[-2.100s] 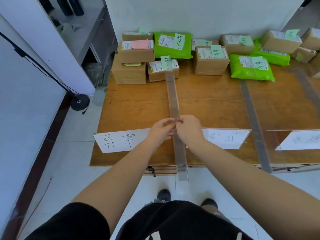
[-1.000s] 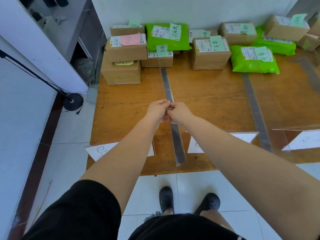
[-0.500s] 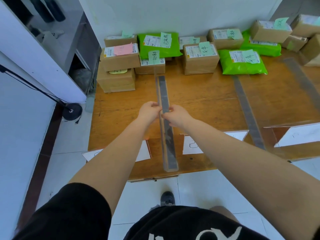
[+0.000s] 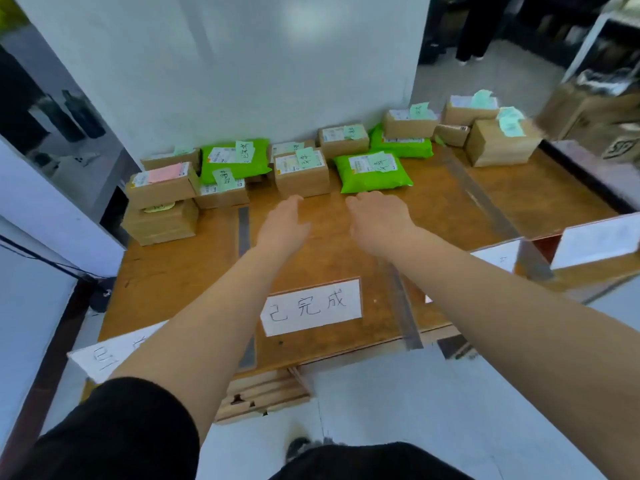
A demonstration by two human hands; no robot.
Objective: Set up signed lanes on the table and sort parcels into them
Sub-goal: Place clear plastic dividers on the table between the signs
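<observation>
Both hands are out over the middle of the table, empty, fingers loosely spread: the left hand (image 4: 284,226) just short of a brown box (image 4: 301,173), the right hand (image 4: 377,220) just short of a green mailer bag (image 4: 374,171). The parcels sit packed along the far edge of the table (image 4: 173,271), some stacked at the far left corner, most with a green note on top. Lanes look set: a tape strip (image 4: 244,226) runs front to back on the left, another tape line (image 4: 401,313) under the right forearm, and a paper sign (image 4: 311,306) lies near the front edge between them. The risk, I'd say, is a reach that knocks a neighbouring box, because they sit touching, or brushes a loose note off so the parcel loses its lane; a dragged parcel could also lift the tape
</observation>
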